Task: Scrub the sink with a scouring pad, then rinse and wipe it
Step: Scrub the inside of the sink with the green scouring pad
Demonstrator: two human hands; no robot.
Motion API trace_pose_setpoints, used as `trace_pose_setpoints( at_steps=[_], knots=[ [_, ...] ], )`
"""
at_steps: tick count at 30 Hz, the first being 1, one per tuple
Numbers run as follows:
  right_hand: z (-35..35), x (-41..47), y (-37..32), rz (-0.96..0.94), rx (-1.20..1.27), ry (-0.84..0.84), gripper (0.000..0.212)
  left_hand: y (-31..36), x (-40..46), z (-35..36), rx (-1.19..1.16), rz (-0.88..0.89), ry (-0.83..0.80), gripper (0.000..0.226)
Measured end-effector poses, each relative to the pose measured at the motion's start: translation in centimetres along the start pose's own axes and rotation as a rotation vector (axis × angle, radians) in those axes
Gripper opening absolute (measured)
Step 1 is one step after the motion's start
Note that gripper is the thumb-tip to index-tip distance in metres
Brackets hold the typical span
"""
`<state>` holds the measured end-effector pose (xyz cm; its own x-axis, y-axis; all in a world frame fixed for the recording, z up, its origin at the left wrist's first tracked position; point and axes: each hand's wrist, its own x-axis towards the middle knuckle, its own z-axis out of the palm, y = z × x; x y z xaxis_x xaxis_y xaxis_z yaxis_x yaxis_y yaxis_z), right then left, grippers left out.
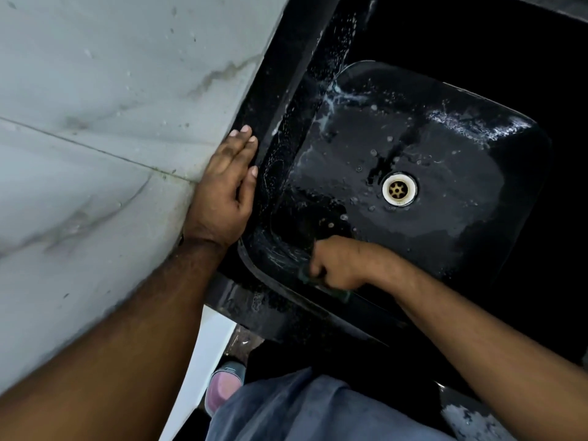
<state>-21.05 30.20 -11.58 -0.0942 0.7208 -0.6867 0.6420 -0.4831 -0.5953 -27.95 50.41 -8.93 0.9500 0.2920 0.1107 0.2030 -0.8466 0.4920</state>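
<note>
Inside wet sink (445,148), right hand (340,262) grips scouring pad (331,289)

- One view only, from the person's head, so no overlap with any other.
- It looks steeply down, close over a black sink (413,148), its drain (400,189) right of centre.
- The frame is tilted: the sink's near rim runs diagonally, and a marble wall (95,122) fills the left.
- Both forearms enter from the bottom edge; the wide lens bends straight edges.
</note>
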Motion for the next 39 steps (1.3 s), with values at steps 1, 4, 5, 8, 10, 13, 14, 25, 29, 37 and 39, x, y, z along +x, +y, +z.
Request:
trace_pose_setpoints(
  at_steps=[1,4,5,8,10,13,14,25,29,37,39],
  knots=[
    [-0.5,-0.2,-1.0,-0.055,0.025,0.076,0.021,0.1,0.0,0.0,-0.003,-0.001,0.002,0.043],
    [-1.3,1.5,-3.8,-0.077,0.001,0.242,0.021,0.3,-0.1,0.0,-0.009,-0.004,0.008,0.042],
    [-1.2,2.5,-3.9,-0.043,-0.017,0.241,0.025,0.3,-0.1,-0.1,-0.009,-0.005,0.01,0.042],
    [0.4,3.6,-2.0,0.151,-0.065,0.087,0.025,0.4,-0.2,-0.1,-0.018,-0.014,0.019,0.042],
    [1.3,2.0,-1.0,0.191,-0.155,-0.05,0.025,0.6,-0.3,-0.1,-0.031,-0.025,0.018,0.042],
    [0.1,-1.1,-1.4,0.071,-0.206,-0.054,0.022,0.6,-0.2,-0.1,-0.025,-0.032,0.027,0.042],
    [-0.6,-1.6,-1.9,0.012,-0.114,0.027,0.021,0.5,-0.2,-0.1,-0.018,-0.032,0.031,0.041],
    [1.8,0.0,1.4,0.092,-0.067,0.012,0.026,0.9,-0.5,-0.1,-0.044,-0.051,0.048,0.04],
    [-0.7,-1.6,-0.2,-0.198,0.103,0.222,0.039,0.8,-0.6,-0.1,-0.031,-0.044,0.045,0.041],
    [3.1,1.2,3.9,0.061,0.016,0.094,0.043,0.9,-0.6,-0.2,-0.049,-0.06,0.047,0.041],
    [2.3,-0.7,3.6,0.002,-0.015,0.028,0.038,0.8,-0.5,-0.1,-0.049,-0.058,0.053,0.041]
  ],
)
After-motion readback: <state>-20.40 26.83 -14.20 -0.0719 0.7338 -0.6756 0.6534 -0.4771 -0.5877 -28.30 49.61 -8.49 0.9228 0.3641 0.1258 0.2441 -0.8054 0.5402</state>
